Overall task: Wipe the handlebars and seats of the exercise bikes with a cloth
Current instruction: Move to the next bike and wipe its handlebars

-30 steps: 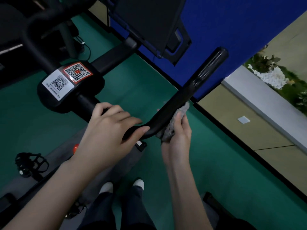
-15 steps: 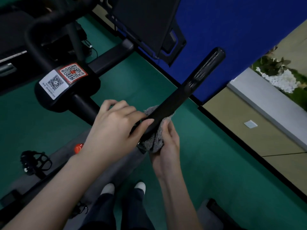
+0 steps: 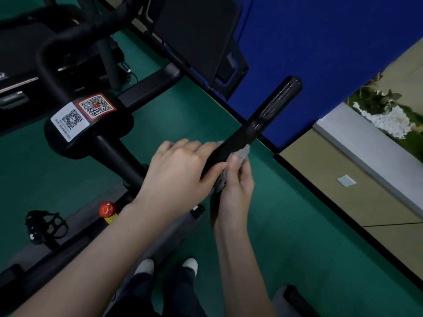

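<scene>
A black handlebar arm [image 3: 263,117] of the exercise bike runs from centre up to the right, ending in a rounded tip. My right hand [image 3: 235,181] holds a grey cloth [image 3: 240,154] wrapped against the underside of the bar. My left hand [image 3: 180,168] rests on top of the bar just left of the cloth, thumb along the bar, fingers curled over it. The bar's other arm [image 3: 48,53] curves up at the upper left. The centre block [image 3: 89,124] carries two QR stickers. No seat is in view.
A dark screen panel [image 3: 196,35] stands behind the bar against a blue wall [image 3: 320,42]. A pedal with straps [image 3: 45,223] and a red knob [image 3: 107,209] sit at lower left. Green floor surrounds the bike; my shoes [image 3: 167,266] are below. Another machine lies upper left.
My right hand with the cloth slid down the bar toward the bend, then back up along it. My left hand stayed over the bar beside it.
</scene>
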Demonstrator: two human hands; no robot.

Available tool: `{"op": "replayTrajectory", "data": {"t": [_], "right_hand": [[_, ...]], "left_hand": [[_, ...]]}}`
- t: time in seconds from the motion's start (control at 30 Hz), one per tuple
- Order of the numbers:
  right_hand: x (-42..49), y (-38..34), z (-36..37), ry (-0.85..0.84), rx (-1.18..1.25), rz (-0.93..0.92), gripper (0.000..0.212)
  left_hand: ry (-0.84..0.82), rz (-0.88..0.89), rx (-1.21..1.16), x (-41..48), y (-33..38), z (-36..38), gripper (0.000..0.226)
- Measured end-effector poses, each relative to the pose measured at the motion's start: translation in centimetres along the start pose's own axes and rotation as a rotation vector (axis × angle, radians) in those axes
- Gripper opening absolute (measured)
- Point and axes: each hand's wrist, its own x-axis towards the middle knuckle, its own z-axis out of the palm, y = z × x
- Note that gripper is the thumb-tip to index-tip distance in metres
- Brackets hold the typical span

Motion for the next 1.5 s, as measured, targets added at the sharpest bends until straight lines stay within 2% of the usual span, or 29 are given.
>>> {"op": "replayTrajectory", "data": {"t": [0.2,0.37,0.5,0.7,0.77,0.93,1.0,1.1,1.2,1.37,1.5], "right_hand": [[3.0,-1.4,0.4,0.167,-0.091,-0.192,0.039],[0.6,0.6,-0.4,0.197,-0.475,-0.568,0.034],[1.8,-0.5,-1.2,0.029,-0.853,-0.905,0.028],[6.1,-5.4,-3.0,-0.407,-1.312,-1.148,0.023],[7.0,-7.0,-2.7,-0.537,-1.423,-1.161,0.021],[8.1,-10.0,-1.0,-0.891,-1.663,-1.034,0.019],[8.7,-11.0,-0.3,-0.98,-1.775,-1.017,0.019],[9.8,-12.2,0.3,-0.973,-1.887,-1.043,0.019],[9.9,-12.1,0.7,-0.928,-1.896,-1.029,0.019],[9.6,-12.3,2.0,-1.134,-1.898,-0.92,0.019],[10.5,-13.9,2.4,-1.107,-1.973,-1.051,0.018]], "left_hand": [[-0.005,-0.025,-0.063,0.0,-0.2,0.6,0.046],[0.002,-0.046,-0.122,0.1,-0.5,0.7,0.046],[0.001,-0.045,-0.139,0.1,-0.6,0.8,0.044],[0.004,-0.04,-0.155,0.1,-0.7,0.9,0.043],[0.006,-0.03,-0.159,0.2,-0.8,0.9,0.042],[0.02,-0.026,-0.165,0.1,-0.8,1.1,0.043],[0.024,-0.025,-0.164,0.1,-0.8,1.2,0.042],[0.03,-0.023,-0.172,0.1,-0.9,1.2,0.041],[0.029,-0.018,-0.163,0.2,-0.9,1.3,0.039],[0.028,-0.017,-0.154,0.2,-1.0,1.4,0.041],[0.005,-0.029,-0.184,0.4,-1.1,1.5,0.041]]}}
